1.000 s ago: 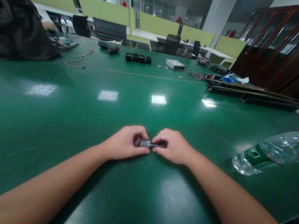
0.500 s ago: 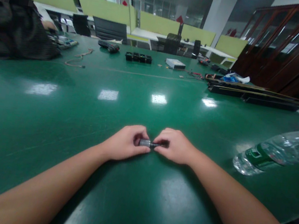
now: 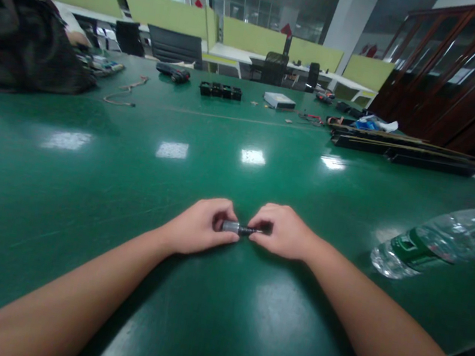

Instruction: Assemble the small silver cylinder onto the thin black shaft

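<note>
A small silver-and-black cylindrical part [image 3: 230,227] with a thin dark end lies level between my hands, low over the green table [image 3: 179,308]. My left hand [image 3: 199,227] pinches its silver body between thumb and fingers. At the black end on the right, my right hand [image 3: 281,231] has its thumb and fingertips closed around the narrow portion. A thin rod-like tip shows inside the curl of that hand. The exact kind of part is too small to make out.
To the right stands a clear water bottle [image 3: 423,251] with a green label, looking tilted. Along the far side are a black block [image 3: 220,91], a white-topped box [image 3: 279,100], a cable [image 3: 127,91] and black rails [image 3: 405,153]. A person in dark clothing [image 3: 23,45] is at the left.
My right hand has shifted slightly to the right along the part, so more of its black section shows between my hands. My left hand has stayed in place.
</note>
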`<state>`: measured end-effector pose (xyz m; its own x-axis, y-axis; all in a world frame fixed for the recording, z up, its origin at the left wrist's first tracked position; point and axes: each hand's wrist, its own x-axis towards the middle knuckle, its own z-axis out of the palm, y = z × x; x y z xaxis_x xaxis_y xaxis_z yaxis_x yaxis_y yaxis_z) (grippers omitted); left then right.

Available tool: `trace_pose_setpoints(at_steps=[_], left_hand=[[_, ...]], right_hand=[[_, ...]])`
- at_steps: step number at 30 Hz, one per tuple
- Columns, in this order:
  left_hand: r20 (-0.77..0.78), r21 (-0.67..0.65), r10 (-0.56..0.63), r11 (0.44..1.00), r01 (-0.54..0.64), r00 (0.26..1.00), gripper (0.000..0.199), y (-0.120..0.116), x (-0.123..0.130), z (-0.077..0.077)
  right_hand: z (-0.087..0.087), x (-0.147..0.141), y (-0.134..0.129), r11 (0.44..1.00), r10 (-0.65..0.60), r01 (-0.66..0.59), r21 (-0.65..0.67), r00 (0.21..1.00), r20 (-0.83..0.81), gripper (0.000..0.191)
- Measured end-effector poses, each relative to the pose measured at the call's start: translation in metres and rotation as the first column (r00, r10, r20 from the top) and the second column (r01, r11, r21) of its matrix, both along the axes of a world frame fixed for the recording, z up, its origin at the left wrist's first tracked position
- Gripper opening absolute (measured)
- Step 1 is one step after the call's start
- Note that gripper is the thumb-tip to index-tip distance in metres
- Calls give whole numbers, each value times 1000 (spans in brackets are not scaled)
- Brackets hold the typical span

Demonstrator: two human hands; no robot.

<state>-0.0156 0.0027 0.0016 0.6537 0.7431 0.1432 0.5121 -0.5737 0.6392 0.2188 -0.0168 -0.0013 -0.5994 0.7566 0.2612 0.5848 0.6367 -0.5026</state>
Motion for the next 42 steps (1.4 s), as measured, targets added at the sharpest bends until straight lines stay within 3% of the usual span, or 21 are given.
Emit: trace_pose_setpoints(at_steps=[26, 33, 38, 42], left_hand=[[-3, 6, -13, 1000, 13, 1000, 24, 1, -1, -1], [2, -9, -10, 1000, 10, 1000, 23, 1, 0, -1], [-1, 2, -12, 1000, 12, 1000, 25, 1, 0, -2], [-3, -12, -11, 1000, 11, 1000, 25, 1, 0, -1]], right_hand=[[6, 14, 0, 994, -48, 53, -93, 997, 55, 11], [8, 22, 4, 978, -84, 94, -184, 995, 61, 13], [9, 38, 11, 931, -110, 134, -340, 990, 88, 18], [7, 43, 15, 919, -114, 123, -375, 992, 48, 20]])
